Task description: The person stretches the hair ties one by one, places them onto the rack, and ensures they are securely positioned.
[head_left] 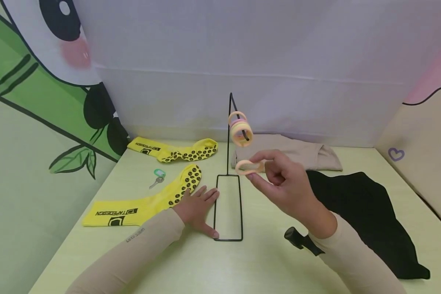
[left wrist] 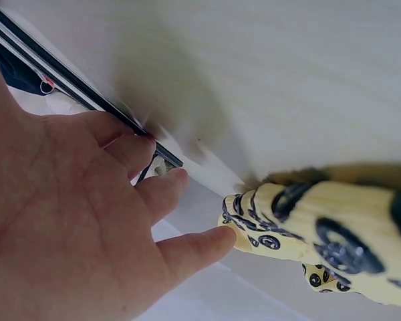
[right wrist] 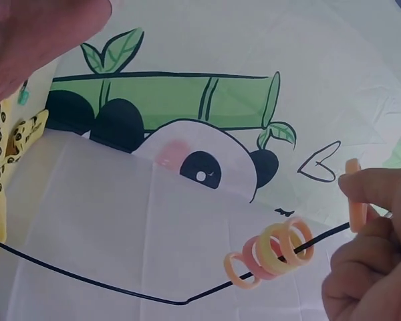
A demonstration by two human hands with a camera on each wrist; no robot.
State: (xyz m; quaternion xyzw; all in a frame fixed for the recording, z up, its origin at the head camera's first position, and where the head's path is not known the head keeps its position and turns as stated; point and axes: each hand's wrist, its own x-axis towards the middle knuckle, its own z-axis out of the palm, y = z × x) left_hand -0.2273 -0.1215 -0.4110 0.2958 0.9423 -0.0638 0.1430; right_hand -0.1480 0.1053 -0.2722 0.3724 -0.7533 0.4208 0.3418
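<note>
In the head view my right hand (head_left: 288, 185) pinches a pale orange ring (head_left: 244, 167) between thumb and index finger. The ring is a little below the tip of the arm of a black wire stand (head_left: 228, 134). Several orange, pink and yellow rings (head_left: 241, 132) hang on that arm. In the right wrist view the held ring (right wrist: 355, 194) appears right at the arm's end. My left hand (head_left: 198, 208) lies with spread fingers along the left side of the stand's rectangular base (head_left: 241, 208), thumb at its near corner.
Two yellow socks with black dots (head_left: 154, 206) lie on the left, one behind the other. Between them is a key (head_left: 157, 181) with a green tag (head_left: 159, 173). Folded beige cloth (head_left: 290, 151) lies behind, black cloth (head_left: 367, 220) at right. A black handle-like piece (head_left: 294, 237) sticks out near my right sleeve.
</note>
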